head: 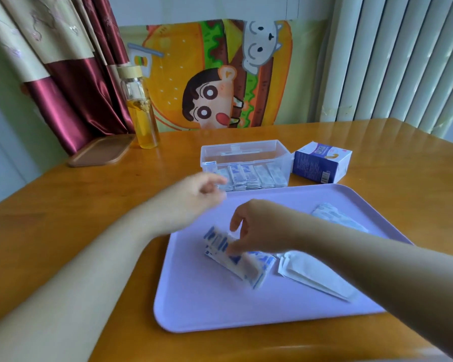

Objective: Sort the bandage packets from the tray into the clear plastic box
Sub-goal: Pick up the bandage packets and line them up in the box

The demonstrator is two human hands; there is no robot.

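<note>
A lilac tray (207, 307) lies on the wooden table. Near its middle sits a small pile of blue-and-white bandage packets (236, 257), and my right hand (262, 228) pinches the top of that pile with fingers and thumb. More white packets (314, 276) lie to the right of the pile, partly under my right forearm, and another packet (335, 216) rests near the tray's far right. The clear plastic box (246, 155) stands behind the tray with a row of packets upright inside. My left hand (194, 194) hovers blurred by the box's front left corner, fingers loosely apart, holding nothing I can see.
A blue-and-white carton (322, 162) stands right of the clear box. A glass bottle of yellow liquid (141, 111) and a brown wooden lid (102, 151) sit at the table's far left. A cartoon chair cover, curtains and a radiator are behind the table.
</note>
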